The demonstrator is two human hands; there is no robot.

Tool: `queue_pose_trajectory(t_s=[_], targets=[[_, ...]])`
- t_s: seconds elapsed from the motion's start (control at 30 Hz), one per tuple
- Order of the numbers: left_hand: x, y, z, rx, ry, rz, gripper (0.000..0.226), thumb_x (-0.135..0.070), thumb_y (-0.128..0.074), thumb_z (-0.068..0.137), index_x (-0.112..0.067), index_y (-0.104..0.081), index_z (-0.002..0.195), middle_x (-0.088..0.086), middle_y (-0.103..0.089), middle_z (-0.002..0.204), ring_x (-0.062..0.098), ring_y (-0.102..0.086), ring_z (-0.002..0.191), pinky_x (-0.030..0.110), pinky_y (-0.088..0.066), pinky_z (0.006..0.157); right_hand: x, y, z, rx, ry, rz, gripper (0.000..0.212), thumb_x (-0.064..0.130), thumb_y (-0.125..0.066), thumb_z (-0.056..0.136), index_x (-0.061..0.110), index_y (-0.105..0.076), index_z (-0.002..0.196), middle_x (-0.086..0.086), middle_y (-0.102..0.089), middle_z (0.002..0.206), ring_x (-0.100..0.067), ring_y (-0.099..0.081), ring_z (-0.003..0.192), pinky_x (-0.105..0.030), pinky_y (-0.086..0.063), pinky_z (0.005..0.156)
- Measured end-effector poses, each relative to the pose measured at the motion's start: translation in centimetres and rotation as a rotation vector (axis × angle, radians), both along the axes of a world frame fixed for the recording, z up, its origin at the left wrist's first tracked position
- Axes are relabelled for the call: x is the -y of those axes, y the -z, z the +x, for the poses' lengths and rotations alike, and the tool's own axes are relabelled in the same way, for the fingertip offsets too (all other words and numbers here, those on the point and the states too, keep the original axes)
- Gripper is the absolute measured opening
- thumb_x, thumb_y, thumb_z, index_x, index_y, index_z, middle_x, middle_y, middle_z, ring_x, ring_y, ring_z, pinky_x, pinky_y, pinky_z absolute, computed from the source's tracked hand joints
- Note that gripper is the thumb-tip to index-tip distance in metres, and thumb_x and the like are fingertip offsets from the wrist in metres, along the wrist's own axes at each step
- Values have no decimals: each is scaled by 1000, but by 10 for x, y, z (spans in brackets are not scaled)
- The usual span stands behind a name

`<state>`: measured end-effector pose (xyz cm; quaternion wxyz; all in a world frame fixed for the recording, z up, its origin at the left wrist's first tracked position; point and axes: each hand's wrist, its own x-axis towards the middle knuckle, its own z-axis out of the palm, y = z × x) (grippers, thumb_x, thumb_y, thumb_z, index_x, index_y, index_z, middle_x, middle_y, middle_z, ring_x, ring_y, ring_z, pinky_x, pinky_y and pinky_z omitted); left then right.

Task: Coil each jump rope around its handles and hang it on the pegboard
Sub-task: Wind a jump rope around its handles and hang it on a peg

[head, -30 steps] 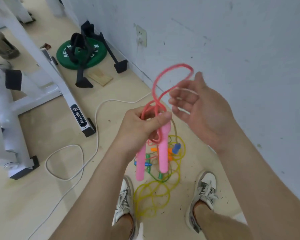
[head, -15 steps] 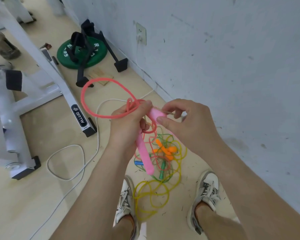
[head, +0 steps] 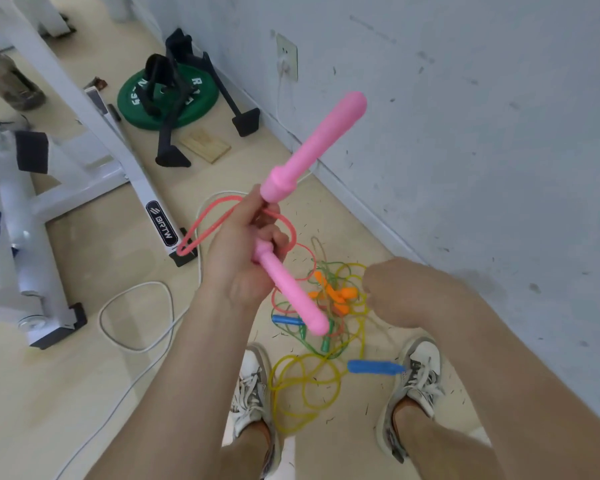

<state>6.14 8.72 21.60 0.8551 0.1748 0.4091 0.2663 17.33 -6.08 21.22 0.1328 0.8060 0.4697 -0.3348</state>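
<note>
**While clutching pink rope (head: 291, 296) mid-coil**

Got left hand (head: 243, 258) up front, fingers curled tight round pink rope right at both handle necks. Holding one handle angled up toward wall (head: 465, 133), other slanting down over pile (head: 343, 292). Seeing cord loop poking out left of fist. Got right hand (head: 406, 292) lower, near wall, fingers curled under, knuckles up; can't tell about anything pinched. Below: tangled ropes on floor (head: 84, 393) by shoes (head: 253, 393), green plate (head: 205, 102) and white frame (head: 161, 223) further back.
</note>
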Motion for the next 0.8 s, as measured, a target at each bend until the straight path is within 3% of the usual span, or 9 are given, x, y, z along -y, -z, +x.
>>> queue_pose_trajectory(t_s=[0.07, 0.13, 0.2, 0.27, 0.37, 0.47, 0.6, 0.7, 0.8], targets=[[2, -1, 0, -34, 130, 67, 16, -15, -69, 83, -12, -60, 71, -1, -51, 61, 5, -32, 42, 15, -38, 37, 0, 6, 14, -62, 289, 318, 27, 16, -41, 101, 8, -62, 115, -13, -63, 120, -31, -57, 112, -32, -45, 88], [5, -2, 1, -149, 248, 264, 15, -12, -68, 84, -9, -60, 72, 1, -50, 57, 8, -34, 39, 18, -36, 37, 2, -1, 22, -498, 744, 690, 38, 29, -45, 102, -3, -65, 107, -25, -68, 110, -41, -63, 105, -38, -46, 82], [8, -3, 1, -308, 365, 524, 11, -9, -69, 83, -4, -63, 75, 1, -51, 52, 10, -35, 37, 19, -34, 37, 2, -13, 24, -1136, 999, 614, 73, 65, -40, 91, -2, -68, 100, -24, -72, 94, -38, -70, 82, -40, -54, 71], [10, 0, 0, -404, 419, 643, 12, -8, -73, 80, 0, -64, 78, 3, -51, 50, 12, -35, 37, 20, -33, 37, -1, -20, 15, -1349, 901, 368, 86, 73, -41, 74, -1, -65, 110, -24, -72, 95, -34, -71, 77, -36, -58, 63], [9, 0, 1, -394, 428, 592, 19, -14, -78, 77, -1, -63, 81, 6, -49, 58, 14, -36, 41, 22, -36, 39, -8, -17, -3, -1299, 782, 374, 44, 41, -62, 80, 3, -63, 102, -9, -65, 67, -17, -58, 52, -26, -51, 49], [6, 1, 1, -333, 365, 455, 21, -7, -73, 80, -2, -56, 92, 13, -50, 74, 22, -47, 55, 25, -47, 44, -17, -6, 4, -1334, 1164, 564, 12, 20, -62, 92, 9, -59, 89, 4, -45, 52, -6, -36, 39, -16, -36, 37], [-4, 14, -5, -679, 399, 639, 17, 6, -55, 86, -10, -53, 90, 11, -51, 83, 27, -52, 79, 38, -50, 68, -14, 5, 25, -921, 1500, 892, 10, 10, -55, 92, 12, -54, 82, -1, -43, 62, -10, -40, 47, -22, -39, 43], [-13, 17, -16, -1152, 616, 993, 43, -3, -46, 86, -8, -39, 128, 7, -50, 96, 29, -50, 85, 32, -39, 68, -9, 8, 28, -746, 1481, 1087, 7, 5, -47, 96, 10, -51, 95, -3, -47, 86, -16, -55, 62, -28, -53, 50], [-12, 12, -16, -1091, 333, 1087, 53, -3, -39, 88, -17, -33, 139, 3, -51, 93, 27, -53, 79, 35, -45, 68, -10, 4, 23, -677, 1469, 1219, 16, 3, -46, 95, 14, -41, 106, 0, -45, 96, -18, -64, 60, -29, -55, 48]])
